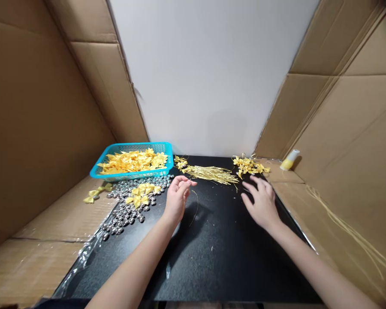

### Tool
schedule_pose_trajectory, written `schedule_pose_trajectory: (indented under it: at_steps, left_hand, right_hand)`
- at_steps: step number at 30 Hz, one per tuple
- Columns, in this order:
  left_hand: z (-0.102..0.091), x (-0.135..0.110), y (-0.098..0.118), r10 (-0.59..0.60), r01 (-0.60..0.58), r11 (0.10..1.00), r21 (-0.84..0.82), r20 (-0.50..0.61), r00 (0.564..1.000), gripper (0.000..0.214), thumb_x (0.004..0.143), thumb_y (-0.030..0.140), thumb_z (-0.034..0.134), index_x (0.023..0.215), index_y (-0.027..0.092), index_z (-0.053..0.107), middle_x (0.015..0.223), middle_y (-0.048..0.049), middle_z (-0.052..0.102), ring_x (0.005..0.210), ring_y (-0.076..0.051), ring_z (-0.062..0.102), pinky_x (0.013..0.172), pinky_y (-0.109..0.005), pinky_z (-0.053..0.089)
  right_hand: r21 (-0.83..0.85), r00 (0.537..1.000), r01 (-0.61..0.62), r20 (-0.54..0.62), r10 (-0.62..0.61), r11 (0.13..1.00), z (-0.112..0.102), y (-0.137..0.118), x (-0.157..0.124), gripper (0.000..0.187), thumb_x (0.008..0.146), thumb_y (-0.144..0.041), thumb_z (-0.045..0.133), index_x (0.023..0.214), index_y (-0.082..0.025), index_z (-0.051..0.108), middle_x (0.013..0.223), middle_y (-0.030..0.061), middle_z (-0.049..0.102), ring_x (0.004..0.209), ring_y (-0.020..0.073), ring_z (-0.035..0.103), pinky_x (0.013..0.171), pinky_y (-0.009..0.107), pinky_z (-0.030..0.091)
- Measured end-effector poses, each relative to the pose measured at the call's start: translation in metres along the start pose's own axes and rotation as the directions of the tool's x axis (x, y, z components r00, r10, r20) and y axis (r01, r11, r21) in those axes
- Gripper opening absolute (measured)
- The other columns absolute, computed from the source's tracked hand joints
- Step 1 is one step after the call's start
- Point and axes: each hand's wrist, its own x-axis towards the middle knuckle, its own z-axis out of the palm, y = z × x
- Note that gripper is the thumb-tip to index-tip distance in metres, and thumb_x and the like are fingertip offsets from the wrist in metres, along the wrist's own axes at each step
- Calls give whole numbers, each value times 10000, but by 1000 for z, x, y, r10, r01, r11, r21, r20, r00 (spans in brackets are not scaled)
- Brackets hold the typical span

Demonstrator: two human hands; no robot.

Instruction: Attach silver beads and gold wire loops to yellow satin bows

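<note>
My left hand (177, 198) hovers over the black table (212, 253), its fingers pinched on a thin gold wire (196, 208) that curves down to the surface. My right hand (260, 201) lies flat with fingers spread on the table, holding nothing, just in front of a small heap of finished yellow bows (249, 165). A bundle of gold wires (212, 173) lies between the two hands, toward the wall. Silver bells (128, 210) with a few yellow ribbon bows (141, 193) on them lie left of my left hand.
A turquoise basket (131, 174) full of yellow bows stands at the back left. Stray bows (96, 193) rest on the cardboard at left. A small white and yellow bottle (289, 161) lies at the back right. Loose gold strands (350, 236) hang at right. Cardboard walls flank both sides.
</note>
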Motion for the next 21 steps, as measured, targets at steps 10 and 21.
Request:
schedule_pose_trajectory:
  at_steps: [10,21]
  left_hand:
    - [27,-26,18,45,-122,963,239,305,951,157,745,237,681,783,177,542,641,-20,675,628,-157,638,604,-244,452]
    - [2,-71,-9,308,-795,470,384,773,555,52,799,174,513,783,194,558,714,-65,672,700,-168,613,745,-281,496]
  right_hand:
    - [455,493,-802,870,3,-386,25,-125,-35,322,956,-381,455,861,-196,700,866,47,731,739,124,665,689,248,511]
    - [445,469,-832,883,8,-332,33,-95,-23,94,728,-107,767,798,-143,716,783,42,750,681,128,721,638,185,598]
